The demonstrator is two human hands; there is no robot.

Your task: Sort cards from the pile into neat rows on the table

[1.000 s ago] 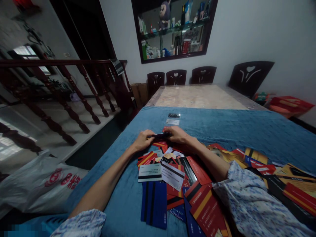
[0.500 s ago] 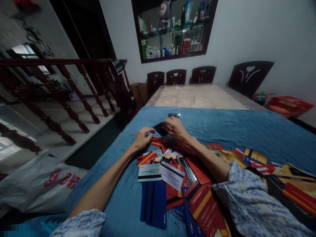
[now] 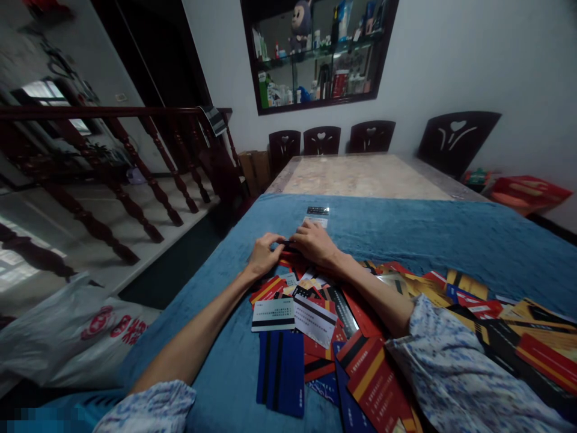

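Observation:
A dark plastic card (image 3: 288,242) is seen nearly edge-on between my two hands. My left hand (image 3: 265,255) is closed, its thumb and fingers pinching the card's left end. My right hand (image 3: 316,243) has its fingers closed on the right end and hides much of it. Just beyond my right hand, a pale card with a dark stripe (image 3: 318,211) lies on the blue cloth. Below my hands spreads a loose pile of cards, among them a white card with a black stripe (image 3: 272,314), blue cards (image 3: 280,374) and red ones (image 3: 375,385).
More gold, red and black cards (image 3: 523,331) lie to the right, partly under my right sleeve. The blue cloth (image 3: 419,225) covers the near part of the table (image 3: 360,174). Dark chairs (image 3: 372,137) stand behind it. A white plastic bag (image 3: 76,337) is at left, below a wooden railing (image 3: 112,111).
The dark card has tilted from showing its face to nearly edge-on. My right hand has come down slightly, and more of the pale card behind it shows. My left hand now grips the dark card.

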